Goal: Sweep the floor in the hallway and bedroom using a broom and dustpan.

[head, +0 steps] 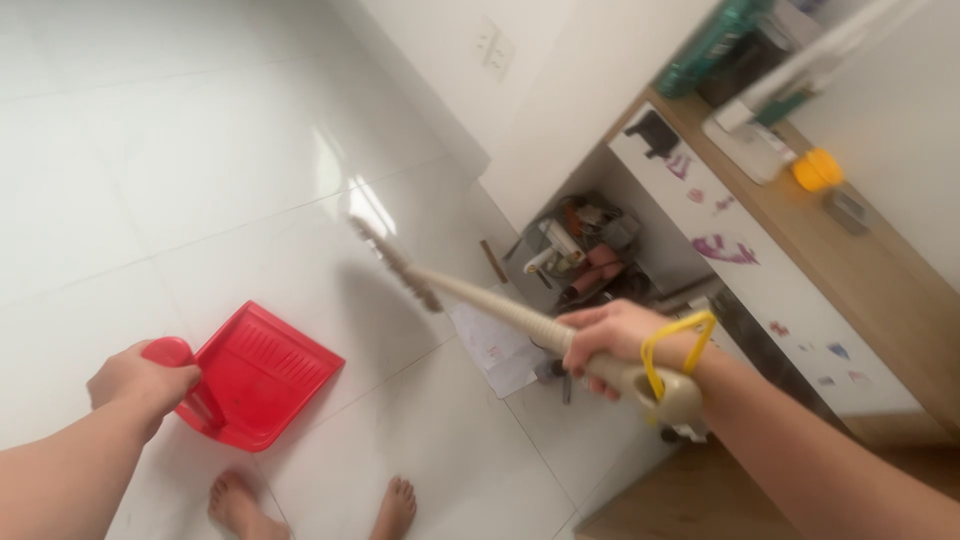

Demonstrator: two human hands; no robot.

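Observation:
My left hand [140,382] grips the handle of a red plastic dustpan [262,375], which hangs just above the white tiled floor [200,160]. My right hand [607,340] is closed around the beige handle of a small broom [480,305]. The broom's bristle head points away toward the wall, blurred by motion. A yellow loop [678,345] on the handle's end goes around my wrist. My bare feet [310,505] stand on the tiles below the dustpan.
A sheet of paper [495,350] lies on the floor under the broom. A pile of tools and bottles [585,250] sits beneath a wooden-topped white desk [800,270] at right. A yellow object [817,169] and other items rest on the desk.

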